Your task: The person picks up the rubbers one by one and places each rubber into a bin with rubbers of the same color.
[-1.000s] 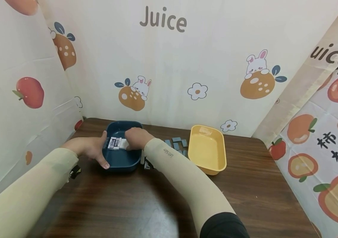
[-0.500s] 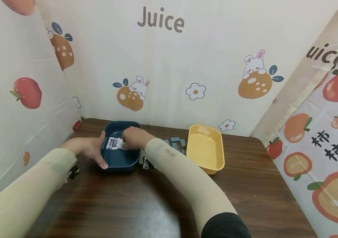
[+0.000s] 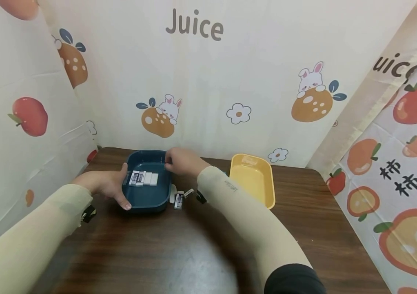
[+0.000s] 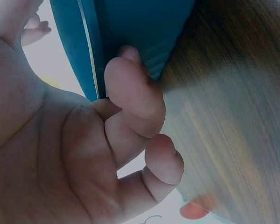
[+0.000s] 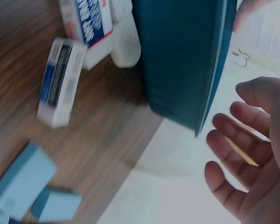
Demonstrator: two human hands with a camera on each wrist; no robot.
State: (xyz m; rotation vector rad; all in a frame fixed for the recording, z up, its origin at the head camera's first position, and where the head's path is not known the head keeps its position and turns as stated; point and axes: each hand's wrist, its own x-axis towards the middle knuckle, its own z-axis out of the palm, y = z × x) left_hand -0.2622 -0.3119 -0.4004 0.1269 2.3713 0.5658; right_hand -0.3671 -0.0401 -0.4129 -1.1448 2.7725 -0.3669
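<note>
My left hand braces the left side of a dark blue tray, its fingers spread along the rim. The left wrist view shows several bent fingers close against the tray's outer wall. Inside the tray lies a row of white eraser-like blocks, beside sleeved erasers with dark printing. Over the tray's right rim hovers my right hand, fingers loosely bent and holding nothing. Just right of the tray are a sleeved eraser, a smaller one and a rounded white piece.
A yellow tray stands to the right, partly behind my right sleeve. Blue-grey blocks lie on the brown wooden table; my right arm hides them in the head view. A printed cloth hangs behind the table.
My right hand has let go of a white block in the blue tray and moved right to above the rim. The left hand stays at the tray's left side.
</note>
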